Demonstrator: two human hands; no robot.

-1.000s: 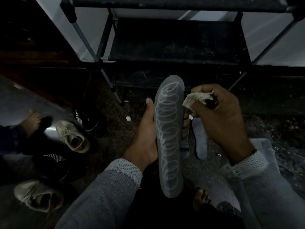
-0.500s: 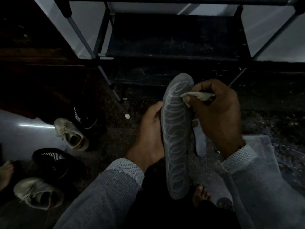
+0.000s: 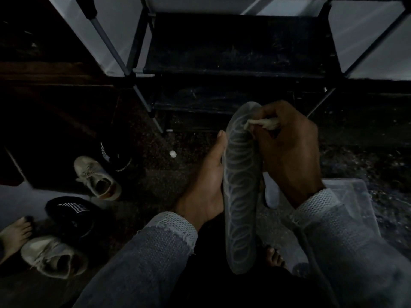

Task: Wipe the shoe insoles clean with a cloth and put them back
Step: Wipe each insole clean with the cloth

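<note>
- Your right hand (image 3: 287, 152) pinched the cloth (image 3: 262, 124) against the insole (image 3: 241, 185) near its far tip.
- Your left hand (image 3: 209, 185) gripped the insole's left edge, held upright mid-scene.
- Insole looked light and bendy; you'd best support mid-length.

Dark speckled floor (image 3: 155, 185) carries two pale sneakers (image 3: 97, 178) and black shoes (image 3: 71, 212).

second insole (image 3: 271, 192) mostly hidden behind right hand (image 3: 289, 152), cloth (image 3: 264, 124) perhaps balled
</note>
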